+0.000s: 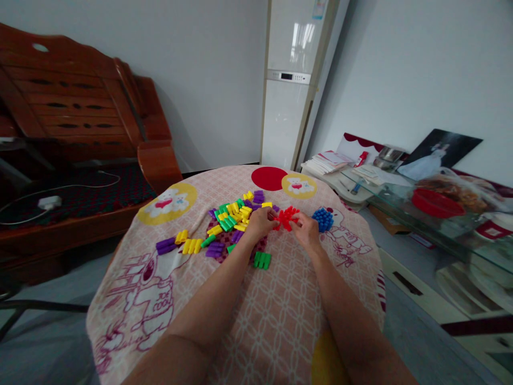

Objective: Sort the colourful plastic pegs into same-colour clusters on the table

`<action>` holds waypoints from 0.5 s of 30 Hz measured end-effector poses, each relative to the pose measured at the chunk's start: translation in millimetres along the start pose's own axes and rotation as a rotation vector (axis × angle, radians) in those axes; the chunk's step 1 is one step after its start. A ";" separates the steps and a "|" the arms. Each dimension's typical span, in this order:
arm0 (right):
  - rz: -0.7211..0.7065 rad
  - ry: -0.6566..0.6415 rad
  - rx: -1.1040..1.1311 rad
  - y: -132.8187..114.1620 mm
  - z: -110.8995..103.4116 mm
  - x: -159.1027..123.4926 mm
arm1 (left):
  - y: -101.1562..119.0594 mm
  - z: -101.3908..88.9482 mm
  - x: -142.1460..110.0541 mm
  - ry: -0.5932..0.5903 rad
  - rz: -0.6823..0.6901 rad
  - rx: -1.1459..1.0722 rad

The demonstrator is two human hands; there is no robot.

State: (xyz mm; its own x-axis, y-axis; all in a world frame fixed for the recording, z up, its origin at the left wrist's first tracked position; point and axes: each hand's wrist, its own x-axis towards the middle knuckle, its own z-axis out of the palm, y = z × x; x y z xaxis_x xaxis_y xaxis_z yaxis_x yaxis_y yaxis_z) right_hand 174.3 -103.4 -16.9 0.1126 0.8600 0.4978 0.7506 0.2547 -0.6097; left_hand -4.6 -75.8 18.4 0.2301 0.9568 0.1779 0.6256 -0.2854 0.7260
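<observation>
Between my two hands is a cluster of red plastic building pieces (pixel 287 217) on the round table. My left hand (pixel 262 222) has its fingers closed at the cluster's left side. From the right, my right hand (pixel 305 229) pinches the cluster's edge with thumb and fingers. A rounded blue cluster of knobbly pieces (pixel 323 220) lies just right of my right hand. Left of my left hand spreads a loose heap of yellow, green and purple pieces (pixel 234 215). A green piece (pixel 262 260) lies nearer to me, below my left wrist.
A patterned cloth (pixel 280 321) covers the round table. To the left stands a wooden bench (pixel 76 107) with a white charger and cable. At the right, a glass-topped cabinet (pixel 385 198) carries papers, a red bowl (pixel 435 203) and bags. A tall white air conditioner (pixel 284 117) stands behind.
</observation>
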 end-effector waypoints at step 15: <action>0.087 0.256 0.155 9.2 -13.4 6.3 | -1.2 18.6 -0.3 0.027 -0.056 0.122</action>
State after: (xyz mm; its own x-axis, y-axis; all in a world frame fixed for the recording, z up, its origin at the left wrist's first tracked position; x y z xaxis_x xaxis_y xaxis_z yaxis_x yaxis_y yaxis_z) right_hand 190.7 -101.5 -11.2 0.3475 0.7471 0.5667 0.6245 0.2664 -0.7342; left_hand 8.4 -76.8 5.2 0.1734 0.9720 0.1585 0.7230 -0.2349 0.6497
